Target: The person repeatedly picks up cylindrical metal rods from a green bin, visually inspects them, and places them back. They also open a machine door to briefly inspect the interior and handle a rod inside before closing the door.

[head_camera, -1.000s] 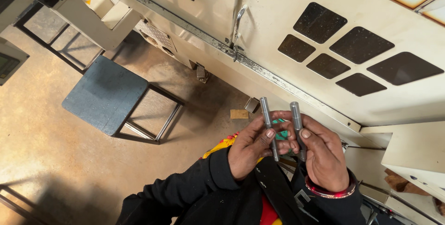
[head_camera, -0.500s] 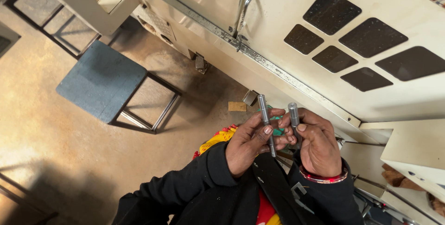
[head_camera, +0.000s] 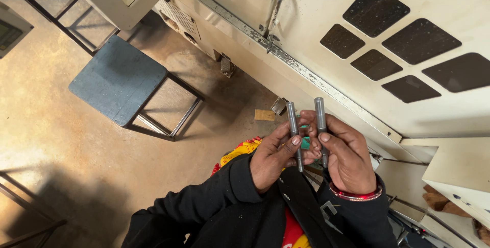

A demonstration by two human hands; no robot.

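My left hand [head_camera: 273, 158] pinches a grey metal rod [head_camera: 292, 123] that stands nearly upright between thumb and fingers. My right hand [head_camera: 348, 156] holds a second, similar grey metal rod [head_camera: 320, 117] upright beside it. The two rods are parallel and a few centimetres apart, with both hands touching at the fingertips. A small green object [head_camera: 304, 144] shows between the fingers; I cannot tell what it is. Both arms wear black sleeves, and a red bangle [head_camera: 357, 195] circles my right wrist.
A large cream machine cabinet [head_camera: 357, 49] with dark diamond vents and a metal door handle [head_camera: 278, 3] runs along the top right. A blue-topped stool [head_camera: 117, 79] on a dark frame stands on the tan floor at left. A small wooden block [head_camera: 264, 115] lies by the cabinet base.
The view has shifted slightly. Both hands keep their hold on the rods, now brought a little closer to the middle of the picture.
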